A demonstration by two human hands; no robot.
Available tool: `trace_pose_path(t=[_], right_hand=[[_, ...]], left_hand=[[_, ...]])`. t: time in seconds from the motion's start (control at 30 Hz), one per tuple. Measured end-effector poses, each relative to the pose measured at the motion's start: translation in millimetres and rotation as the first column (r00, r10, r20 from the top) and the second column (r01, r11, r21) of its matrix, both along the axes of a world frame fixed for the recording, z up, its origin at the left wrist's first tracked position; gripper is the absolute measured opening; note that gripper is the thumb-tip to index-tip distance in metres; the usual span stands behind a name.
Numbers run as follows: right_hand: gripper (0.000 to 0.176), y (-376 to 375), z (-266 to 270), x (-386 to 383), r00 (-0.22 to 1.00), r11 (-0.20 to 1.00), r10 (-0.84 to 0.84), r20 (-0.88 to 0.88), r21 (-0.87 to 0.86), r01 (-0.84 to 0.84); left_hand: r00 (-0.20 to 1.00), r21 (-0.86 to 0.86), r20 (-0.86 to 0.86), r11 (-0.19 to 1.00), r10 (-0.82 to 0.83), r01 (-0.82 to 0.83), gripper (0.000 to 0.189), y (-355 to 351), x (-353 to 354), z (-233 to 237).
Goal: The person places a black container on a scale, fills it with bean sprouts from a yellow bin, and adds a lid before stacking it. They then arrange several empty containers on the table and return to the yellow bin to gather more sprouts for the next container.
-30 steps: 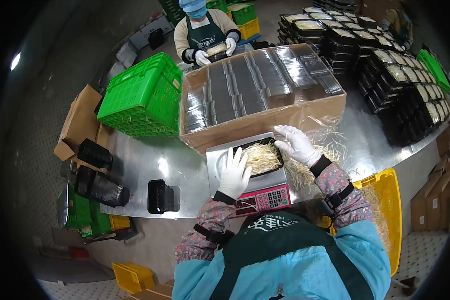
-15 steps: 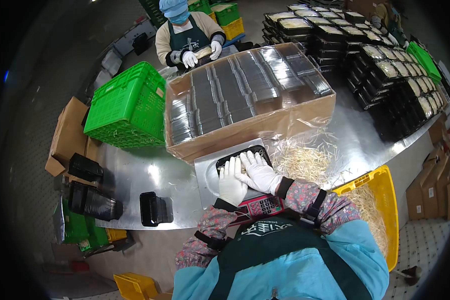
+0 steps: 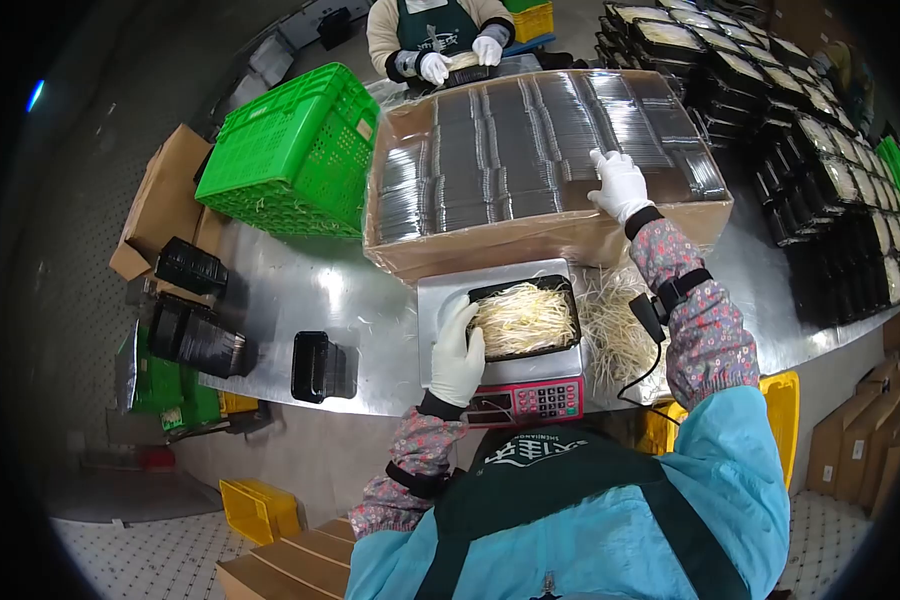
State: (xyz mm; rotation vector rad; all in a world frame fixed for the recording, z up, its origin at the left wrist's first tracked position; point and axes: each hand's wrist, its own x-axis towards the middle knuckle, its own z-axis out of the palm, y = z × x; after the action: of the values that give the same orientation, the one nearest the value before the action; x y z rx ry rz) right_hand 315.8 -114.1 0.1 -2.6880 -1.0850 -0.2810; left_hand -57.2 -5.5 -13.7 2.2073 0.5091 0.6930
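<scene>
A black tray (image 3: 572, 322) filled with pale bean sprouts (image 3: 524, 320) rests on the steel pan of a scale (image 3: 515, 392) with a red keypad. My left hand (image 3: 456, 352), in a white glove, grips the tray's left end. My right hand (image 3: 619, 184), also gloved, reaches forward into a big cardboard box (image 3: 530, 241) and rests on the rows of clear plastic lids (image 3: 530, 140) inside; whether it has pinched a lid I cannot tell. Loose sprouts (image 3: 615, 330) lie on the metal table just right of the scale.
A green crate (image 3: 292, 155) stands at the back left. Empty black trays (image 3: 322, 367) sit left of the scale. Stacks of filled black trays (image 3: 830, 170) cover the right side. A yellow bin (image 3: 782, 410) is at my right. Another gloved person (image 3: 440, 40) works across the table.
My right hand has left the tray on the scale and stretched forward into the box of lids. My left hand has shifted to the tray's left end.
</scene>
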Motion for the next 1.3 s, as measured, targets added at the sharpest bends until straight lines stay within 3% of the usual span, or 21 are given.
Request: trace_pose_path(t=[0.07,0.1,0.17,0.2,0.3,0.37,0.43,0.5,0.57,0.63,0.67,0.77,0.8,0.9,0.93,0.97,1.03,1.07,1.13,1.3], right_hand=[[0.043,0.2,-13.5,12.4,0.99,0.994,0.109,0.094,-0.01,-0.109],[0.032,0.3,-17.6,16.4,0.977,0.985,0.169,0.131,0.013,-0.172],[0.022,0.1,-27.7,21.1,0.967,0.97,0.209,0.143,0.093,-0.224],[0.018,-1.6,-28.5,21.6,0.962,0.96,0.226,0.152,0.133,-0.247],[0.019,-11.5,-26.9,20.5,0.952,0.953,0.233,0.199,0.148,-0.265],[0.021,-26.5,-4.2,7.7,0.95,0.942,0.226,0.216,0.2,-0.269],[0.021,-43.2,18.4,-7.4,0.954,0.916,0.217,0.208,0.295,-0.273],[0.023,-65.2,48.4,-34.7,0.963,0.836,0.183,0.2,0.484,-0.259],[0.022,-80.8,58.2,-45.8,0.962,0.684,0.2,0.187,0.676,-0.274],[0.021,-94.5,62.4,-57.0,0.965,0.491,0.261,0.035,0.855,-0.164],[0.027,-97.6,60.1,-64.8,0.884,0.306,0.428,-0.19,0.95,0.056],[0.035,-121.4,69.5,-94.5,0.6,0.282,0.639,-0.481,0.873,0.398],[0.039,-122.5,65.5,-101.0,0.577,0.277,0.658,-0.484,0.868,0.413],[0.041,-133.3,58.3,-114.9,0.55,0.234,0.699,-0.457,0.873,0.428],[0.043,-136.8,55.0,-117.2,0.551,0.209,0.706,-0.445,0.874,0.439],[0.044,-138.7,52.7,-120.8,0.553,0.199,0.702,-0.449,0.869,0.453],[0.045,-141.0,49.6,-127.0,0.558,0.18,0.691,-0.46,0.857,0.483],[0.045,-137.6,39.5,-125.9,0.555,0.135,0.712,-0.43,0.86,0.493],[0.045,-129.5,25.6,-129.0,0.519,0.171,0.734,-0.438,0.858,0.484],[0.047,-110.6,20.0,-145.8,0.466,0.182,0.773,-0.431,0.854,0.488]], left_hand=[[1.0,0.051,0.01,0.999,0.009,-0.01,0.043,-5.0,1.4,2.0],[1.0,0.161,0.017,0.987,-0.001,-0.001,0.045,-7.8,4.9,5.3],[0.999,0.372,0.026,0.928,-0.029,0.017,0.049,-12.7,15.8,13.4],[0.994,0.421,-0.044,0.901,-0.097,0.106,0.054,-16.3,22.6,17.2],[0.956,0.502,-0.25,0.823,-0.154,0.264,0.063,-26.3,42.4,-3.8],[0.9,0.455,-0.405,0.818,-0.162,0.352,0.066,-25.4,52.2,-17.1],[0.899,0.434,-0.394,0.823,-0.192,0.366,0.062,-20.5,57.7,-11.9],[0.888,0.378,-0.396,0.839,-0.234,0.39,0.061,-11.4,62.8,-25.9],[0.896,0.386,-0.374,0.838,-0.24,0.386,0.06,-8.4,63.5,-31.3],[0.905,0.375,-0.347,0.848,-0.245,0.373,0.06,-11.1,59.9,-29.0],[0.897,0.345,-0.364,0.858,-0.251,0.38,0.068,-8.7,58.7,-36.7],[0.888,0.364,-0.368,0.836,-0.276,0.411,0.075,-8.7,50.4,-26.1],[0.891,0.336,-0.384,0.861,-0.244,0.381,0.074,-13.5,44.9,-12.4],[0.968,0.241,-0.024,0.938,-0.25,0.248,0.067,-0.4,25.6,1.4],[0.975,0.164,0.144,0.976,-0.169,0.145,0.058,6.7,18.9,-7.4],[0.99,0.091,0.115,0.993,-0.084,0.073,0.056,10.6,9.1,-9.8],[1.0,0.133,0.02,0.991,0.01,-0.013,0.056,16.9,-3.2,-21.3],[1.0,0.224,-0.023,0.974,-0.004,0.009,0.057,16.5,-7.6,-32.3],[0.994,0.394,-0.107,0.917,-0.022,0.063,0.059,8.6,-9.8,-45.2],[0.986,0.584,-0.169,0.806,0.005,0.096,0.057,0.6,-5.5,-40.9]])
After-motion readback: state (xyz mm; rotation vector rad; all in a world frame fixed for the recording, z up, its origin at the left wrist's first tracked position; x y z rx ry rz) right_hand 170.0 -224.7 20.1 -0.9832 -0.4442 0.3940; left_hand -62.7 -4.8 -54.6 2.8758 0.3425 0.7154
